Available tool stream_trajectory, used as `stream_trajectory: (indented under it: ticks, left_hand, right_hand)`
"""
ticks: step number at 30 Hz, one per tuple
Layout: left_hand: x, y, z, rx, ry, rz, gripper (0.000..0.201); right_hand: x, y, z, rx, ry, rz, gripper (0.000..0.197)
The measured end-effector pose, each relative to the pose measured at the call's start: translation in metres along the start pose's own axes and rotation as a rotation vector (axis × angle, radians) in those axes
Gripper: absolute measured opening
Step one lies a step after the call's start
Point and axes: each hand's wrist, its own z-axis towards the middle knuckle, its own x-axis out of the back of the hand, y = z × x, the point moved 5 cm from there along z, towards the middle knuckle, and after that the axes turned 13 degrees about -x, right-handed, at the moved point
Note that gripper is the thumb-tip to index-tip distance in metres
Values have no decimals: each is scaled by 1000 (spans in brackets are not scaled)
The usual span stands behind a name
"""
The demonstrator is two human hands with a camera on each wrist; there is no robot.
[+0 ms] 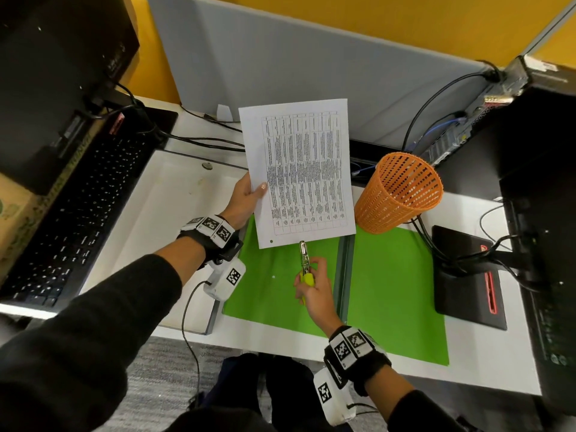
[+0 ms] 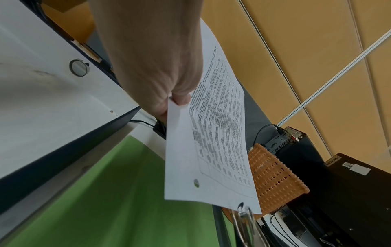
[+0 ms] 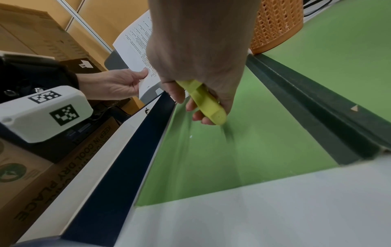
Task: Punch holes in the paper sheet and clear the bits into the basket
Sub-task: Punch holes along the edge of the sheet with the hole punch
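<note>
Above the mat, hands grip sheet (image 1: 299,169) and punch (image 1: 304,263).

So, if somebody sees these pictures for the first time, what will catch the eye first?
Probably the printed sheet, held up over the middle of the desk by the left hand pinching its left edge; one hole already shows near its lower left corner. Just below, the right hand grips a yellow-handled punch with its metal tip at the sheet's bottom edge. An orange basket leans to the right of the sheet, at the far edge of a bright green mat.
</note>
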Motion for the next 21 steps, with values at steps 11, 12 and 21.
stream_trajectory:
  ticks: [11,12,21]
  left_hand:
    - [-4,-3,-1,32,-22,-5,40]
    - [-4,-4,-2,33,-24,-6,41]
    - [-3,-2,-4,-9,16,-69,41]
  right_hand:
    - [0,3,10,-39,-7,-37,44]
    - [0,3,11,-40,-5,-35,43]
    - [3,5,11,-49,-15,-30,33]
